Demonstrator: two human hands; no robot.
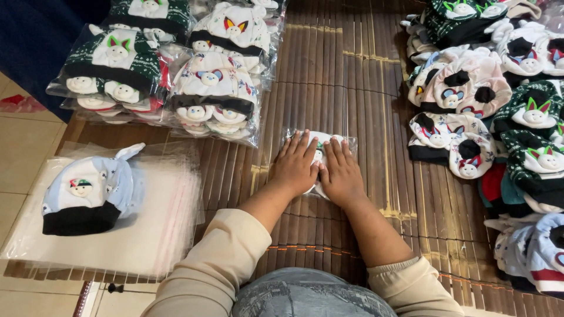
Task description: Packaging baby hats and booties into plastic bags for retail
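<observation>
Pressing both palms, left hand (295, 164) beside right hand (340, 171), on bagged cap (320, 154)

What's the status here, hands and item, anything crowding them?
Left hand and right hand flat, side by side, on bagged hat. Bag lies on slatted mat. Hat piles either side, apart.

Both hands, left hand (295, 166) beside right hand (341, 174), lie flat on a bagged hat (320, 154) mid-mat (346, 88). Bagged stacks (170, 76) lie behind-left, loose hats (493, 105) right, one hat (88, 196) on empty bags (158, 235) left.
</observation>
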